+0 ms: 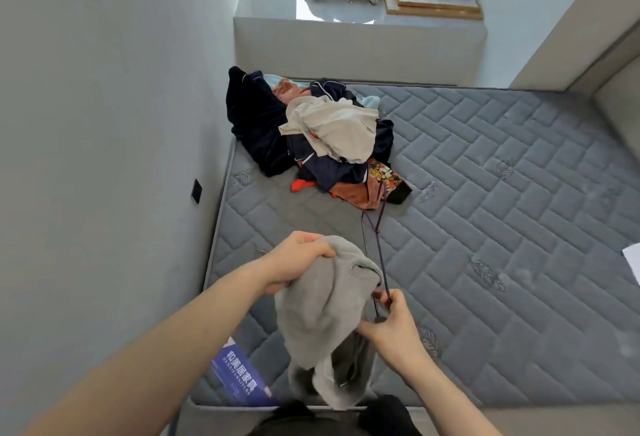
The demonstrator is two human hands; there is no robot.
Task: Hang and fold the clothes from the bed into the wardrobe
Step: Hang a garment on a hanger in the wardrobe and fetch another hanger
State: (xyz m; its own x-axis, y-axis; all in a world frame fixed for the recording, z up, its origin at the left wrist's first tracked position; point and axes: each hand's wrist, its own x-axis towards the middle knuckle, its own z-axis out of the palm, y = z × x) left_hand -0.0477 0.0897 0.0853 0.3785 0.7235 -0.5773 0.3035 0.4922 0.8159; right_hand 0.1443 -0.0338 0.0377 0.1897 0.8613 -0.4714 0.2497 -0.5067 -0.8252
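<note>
grey garment (322, 314) held up over the near edge of the bed (485, 193), one piece pulled out for sorting.

left hand (294, 259) grips its top edge; right hand (388, 318) pinches the side along with a dark cord (379, 238) trailing back to the clothes pile (318, 138) well beyond both hands. next, i'd judge: free that cord, then fold or hang.

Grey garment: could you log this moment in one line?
left hand: grips soft grey fabric garment | right hand: pinches thin dark cord | jumbled clothes pile: on mattress
</note>
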